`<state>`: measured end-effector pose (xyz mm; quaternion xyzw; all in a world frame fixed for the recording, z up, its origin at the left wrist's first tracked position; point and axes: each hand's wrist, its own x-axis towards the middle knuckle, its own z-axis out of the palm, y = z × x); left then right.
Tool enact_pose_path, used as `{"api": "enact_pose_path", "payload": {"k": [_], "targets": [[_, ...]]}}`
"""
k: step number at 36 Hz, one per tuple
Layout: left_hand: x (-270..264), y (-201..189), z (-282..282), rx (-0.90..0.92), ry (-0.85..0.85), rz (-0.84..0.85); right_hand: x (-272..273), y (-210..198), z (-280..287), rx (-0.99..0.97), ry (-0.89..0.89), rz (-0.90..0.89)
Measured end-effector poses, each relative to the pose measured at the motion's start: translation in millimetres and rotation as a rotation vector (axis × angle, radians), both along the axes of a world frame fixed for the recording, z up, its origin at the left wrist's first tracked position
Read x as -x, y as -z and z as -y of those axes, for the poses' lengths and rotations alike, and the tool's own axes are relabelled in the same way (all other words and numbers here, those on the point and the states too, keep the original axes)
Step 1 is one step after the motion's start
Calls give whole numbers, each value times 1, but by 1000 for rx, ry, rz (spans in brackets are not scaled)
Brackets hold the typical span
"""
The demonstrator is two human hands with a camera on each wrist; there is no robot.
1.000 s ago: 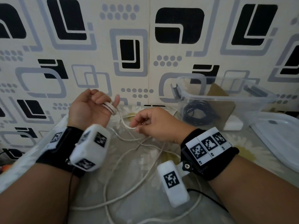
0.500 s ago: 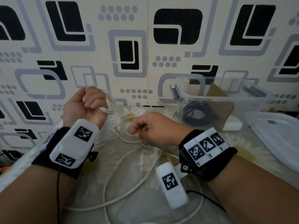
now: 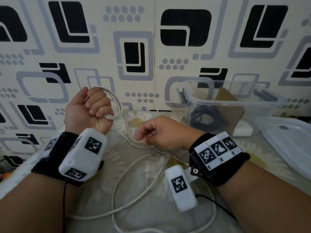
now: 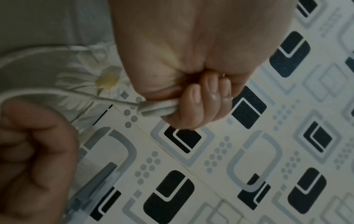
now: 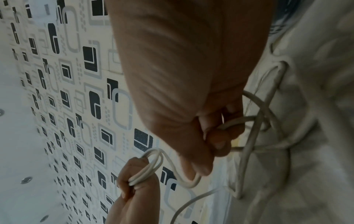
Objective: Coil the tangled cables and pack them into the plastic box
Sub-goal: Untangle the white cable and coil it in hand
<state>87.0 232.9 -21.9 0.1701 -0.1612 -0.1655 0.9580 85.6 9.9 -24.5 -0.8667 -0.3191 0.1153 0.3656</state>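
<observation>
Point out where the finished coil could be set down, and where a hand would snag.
Free: the cloth between the right hand and the plastic box, and inside the box beside the black cable. Crowded: the patch between both wrists, crossed by loose white cable. The left hand holds the coil; the lid fills the right edge.

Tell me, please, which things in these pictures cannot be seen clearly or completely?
- White cable: its ends and plugs are hidden; in the head view the arms cover part of it and the bottom edge cuts it.
- Black cable in the plastic box: its connectors are too dark to see.
- Lid: cut off by the right edge.
- Left hand: its fingers cover the loop count.
- Right hand: blurred in the right wrist view.
</observation>
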Motion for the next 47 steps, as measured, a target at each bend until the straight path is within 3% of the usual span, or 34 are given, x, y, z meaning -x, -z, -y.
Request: {"api": "enact_pose_path", "payload": {"k": [6,11,14,22,33,37,40,47], "targets": [[-6,6,7,-21,-24,85,4,-6,3,-138,-75,-66],[-2,2,31,-346,-336,74,5,-8,5,-229,-75,-61],[1,1,41,-503,-401,109,5,-7,3,-320,-58,-42],[5,6,52,-838,-405,192,-3,1,-1,-462,-21,77],[5,11,53,-1168,-413,275,-5,0,-5,-418,-1,445],[9,12,56,-1467,-441,392,-2,-1,-7,-485,-56,269],[12,10,57,-1528,-406,432,-1,-3,-4,-556,-54,120],[20,7,63,-1516,-292,349,-8,-2,-6,-499,65,263]]}}
